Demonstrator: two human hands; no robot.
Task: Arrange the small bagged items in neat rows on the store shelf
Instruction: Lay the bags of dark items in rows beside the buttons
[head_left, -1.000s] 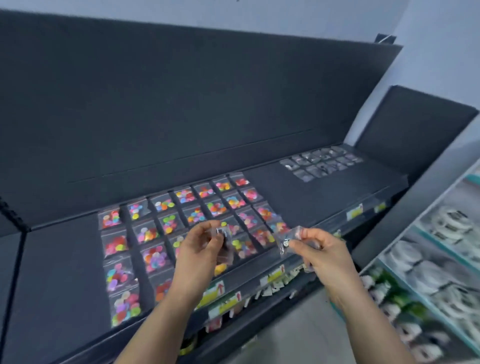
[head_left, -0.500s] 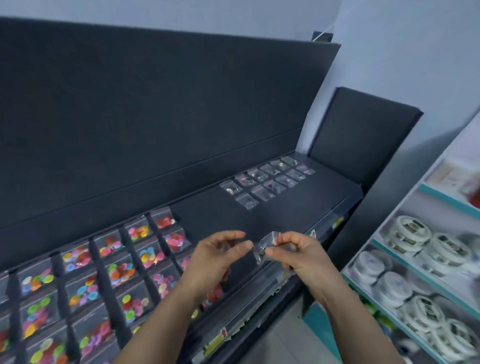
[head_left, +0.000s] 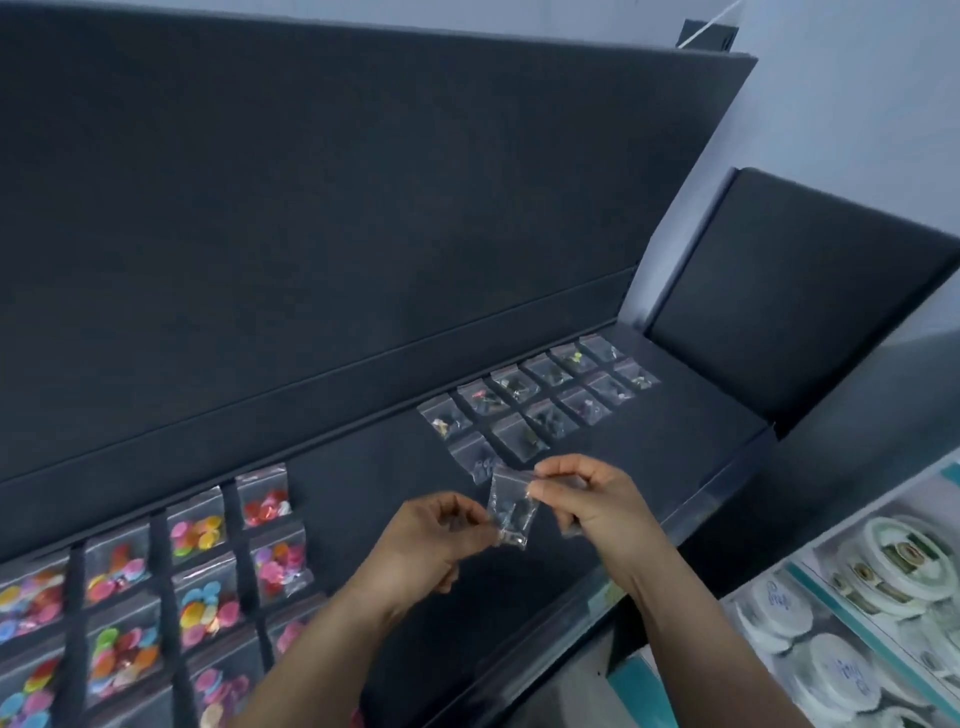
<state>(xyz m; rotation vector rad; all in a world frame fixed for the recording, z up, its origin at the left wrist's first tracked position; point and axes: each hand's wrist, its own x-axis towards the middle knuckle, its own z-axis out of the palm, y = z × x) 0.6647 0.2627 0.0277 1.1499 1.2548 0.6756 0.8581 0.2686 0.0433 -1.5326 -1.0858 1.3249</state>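
A small clear bag (head_left: 511, 512) with dark bits inside hangs upright between my hands, above the dark felt shelf (head_left: 374, 467). My right hand (head_left: 587, 499) pinches its top corner and seems to keep more clear bags under its fingers. My left hand (head_left: 431, 540) pinches the bag's lower left edge. Just beyond lie two rows of small clear bags (head_left: 540, 400) with dark and light pieces. At the lower left are rows of bags with colourful discs (head_left: 197, 571).
A tall dark back panel (head_left: 363, 208) rises behind the shelf, and a dark side panel (head_left: 795, 296) closes its right end. White round spools (head_left: 893, 582) fill a teal-edged rack at the lower right. Bare felt lies between the two groups of bags.
The view has swung right, so the colourful bags slid left and the clear rows came nearer. Both hands rose toward the clear rows, and the left hand now grips the bag too.
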